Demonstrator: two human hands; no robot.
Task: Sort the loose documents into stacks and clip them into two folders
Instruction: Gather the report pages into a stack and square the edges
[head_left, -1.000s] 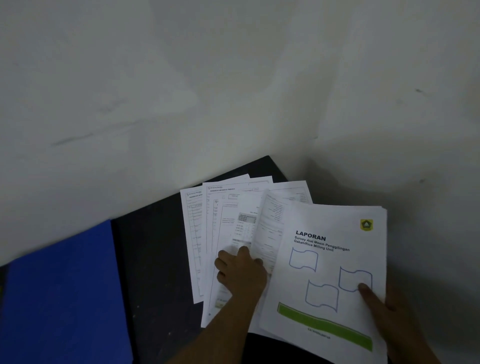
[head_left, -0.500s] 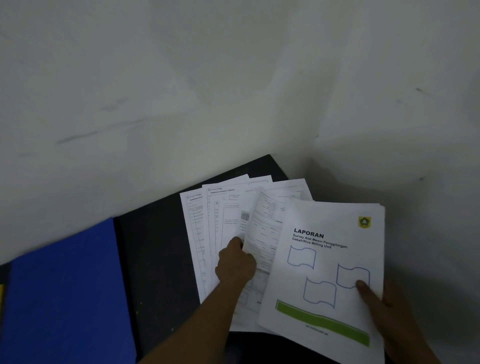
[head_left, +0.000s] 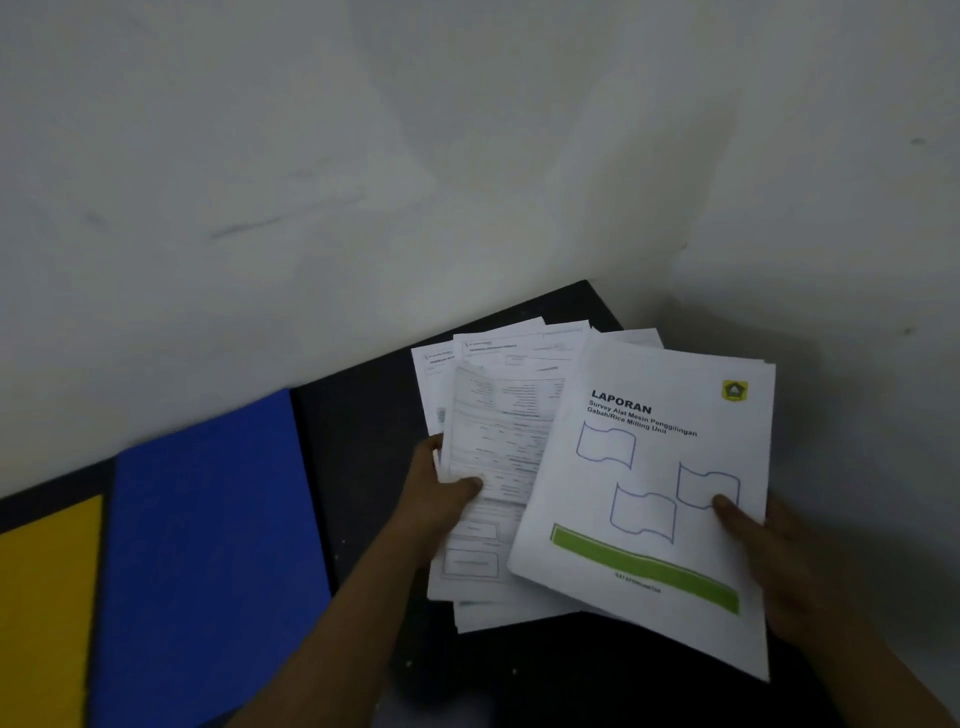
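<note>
My right hand (head_left: 769, 561) grips a stack of white papers topped by a cover sheet (head_left: 654, 467) titled "LAPORAN", with a green bar and a yellow emblem; the thumb lies on top. My left hand (head_left: 441, 499) holds several printed form sheets (head_left: 498, 441) by their left edge, thumb on the top sheet. These sheets fan out over the far corner of the black table (head_left: 363, 441) and tuck under the cover stack. A blue folder (head_left: 208, 545) lies closed on the table to the left, and a yellow folder (head_left: 47, 597) lies beside it at the left edge.
A pale wall (head_left: 467, 156) rises close behind the table, forming a corner at the right. A strip of bare black tabletop separates the blue folder from the papers.
My left hand went from pressing on the spread sheets to gripping them at their left edge, gathering them closer together. The view shifted, bringing the yellow folder into sight.
</note>
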